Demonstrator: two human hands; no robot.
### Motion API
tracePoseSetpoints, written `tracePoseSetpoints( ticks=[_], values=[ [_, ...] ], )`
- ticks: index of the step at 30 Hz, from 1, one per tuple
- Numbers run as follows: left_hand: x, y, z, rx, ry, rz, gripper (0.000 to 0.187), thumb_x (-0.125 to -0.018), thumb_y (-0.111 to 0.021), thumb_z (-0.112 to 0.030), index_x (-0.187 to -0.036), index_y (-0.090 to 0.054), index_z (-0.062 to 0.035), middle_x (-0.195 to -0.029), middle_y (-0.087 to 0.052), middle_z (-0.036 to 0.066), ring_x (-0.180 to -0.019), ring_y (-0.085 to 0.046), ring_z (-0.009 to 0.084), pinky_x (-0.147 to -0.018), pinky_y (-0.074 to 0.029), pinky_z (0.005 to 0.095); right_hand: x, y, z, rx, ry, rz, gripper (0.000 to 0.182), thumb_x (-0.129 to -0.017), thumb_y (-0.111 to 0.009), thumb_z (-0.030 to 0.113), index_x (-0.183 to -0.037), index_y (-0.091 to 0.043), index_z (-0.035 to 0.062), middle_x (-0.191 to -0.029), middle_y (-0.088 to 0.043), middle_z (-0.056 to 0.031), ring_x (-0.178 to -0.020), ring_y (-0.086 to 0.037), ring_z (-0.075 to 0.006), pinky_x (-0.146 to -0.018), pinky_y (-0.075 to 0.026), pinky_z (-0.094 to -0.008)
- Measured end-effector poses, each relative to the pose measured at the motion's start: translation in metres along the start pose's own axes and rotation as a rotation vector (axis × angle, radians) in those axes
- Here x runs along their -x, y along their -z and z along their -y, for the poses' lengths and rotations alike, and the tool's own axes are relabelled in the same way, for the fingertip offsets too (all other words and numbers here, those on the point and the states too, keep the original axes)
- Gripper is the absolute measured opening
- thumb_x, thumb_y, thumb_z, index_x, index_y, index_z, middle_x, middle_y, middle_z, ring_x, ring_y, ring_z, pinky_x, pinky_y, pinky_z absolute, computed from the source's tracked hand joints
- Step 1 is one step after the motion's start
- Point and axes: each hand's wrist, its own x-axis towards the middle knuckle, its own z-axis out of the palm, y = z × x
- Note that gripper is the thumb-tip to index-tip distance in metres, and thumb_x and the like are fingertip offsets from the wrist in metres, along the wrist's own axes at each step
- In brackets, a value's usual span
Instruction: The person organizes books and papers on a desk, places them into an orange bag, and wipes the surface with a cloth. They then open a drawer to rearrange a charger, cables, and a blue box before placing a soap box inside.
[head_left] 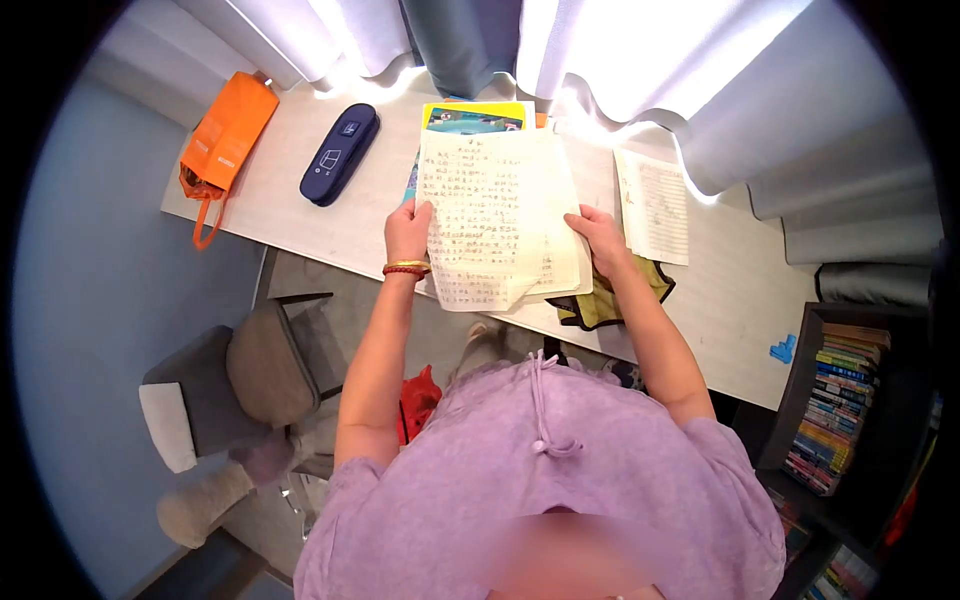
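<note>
Between my two hands is a stack of handwritten paper sheets [485,215], held above the front edge of the desk. My left hand [407,235] pinches the left edge, thumb on top; a gold and red bracelet circles that wrist. My right hand [597,238] grips the right edge, its thumb also on the page. The lower corner of the top sheet is folded or curled. Behind the sheets, a yellow-edged book [478,115] with a colourful cover partly shows. A yellow-green cloth item with dark trim [603,302] lies by my right forearm.
On the white desk [280,175] are a navy case [340,155], an orange bag [228,135] at the left and another written sheet [655,205] at the right. A small blue object [783,348] lies near a bookshelf [838,410]. Grey chairs [235,365] stand lower left; curtains [640,60] hang behind.
</note>
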Motion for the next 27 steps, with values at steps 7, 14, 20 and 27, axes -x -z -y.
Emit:
tracePoseSetpoints(
  ticks=[7, 14, 20, 27],
  values=[
    [-0.008, 0.044, 0.013, -0.077, -0.113, -0.22, 0.019, -0.082, -0.053, -0.012, -0.087, -0.059, 0.0058, -0.072, -0.062, 0.007, -0.059, -0.053, 0.009, -0.053, -0.041, 0.024, 0.004, 0.001, -0.009, 0.0, 0.043, -0.075, 0.028, -0.084, -0.051, 0.009, -0.107, -0.053, -0.0073, -0.096, -0.06, -0.0114, -0.08, -0.059, -0.0159, -0.07, -0.048, -0.0257],
    [-0.003, 0.034, 0.021, 0.062, -0.046, -0.081, 0.019, -0.078, -0.059, -0.013, -0.086, -0.056, 0.0049, -0.074, -0.062, 0.008, -0.063, -0.057, 0.0127, -0.059, -0.045, 0.025, 0.014, -0.028, -0.011, -0.271, -0.033, 0.028, 0.029, -0.087, -0.049, 0.011, -0.11, -0.049, -0.0069, -0.099, -0.059, -0.0136, -0.083, -0.06, -0.019, -0.073, -0.05, -0.0287],
    [0.017, 0.019, 0.009, -0.112, -0.101, -0.172, 0.023, -0.07, -0.065, -0.013, -0.083, -0.056, 0.0032, -0.075, -0.062, 0.012, -0.067, -0.058, 0.0185, -0.063, -0.045, 0.0296, 0.029, -0.041, -0.015, -0.186, 0.063, -0.037, 0.025, -0.086, -0.05, 0.01, -0.105, -0.053, -0.0068, -0.097, -0.06, -0.0126, -0.082, -0.06, -0.0171, -0.071, -0.05, -0.0279],
    [0.01, 0.056, 0.04, 0.077, 0.12, 0.035, 0.022, -0.079, -0.059, -0.009, -0.096, -0.056, 0.005, -0.083, -0.062, 0.01, -0.07, -0.058, 0.0122, -0.059, -0.047, 0.0245, 0.049, -0.055, -0.025, -0.204, 0.09, -0.176, 0.022, -0.085, -0.05, 0.008, -0.101, -0.054, -0.0067, -0.094, -0.061, -0.0114, -0.078, -0.06, -0.0161, -0.069, -0.049, -0.027]
  ],
)
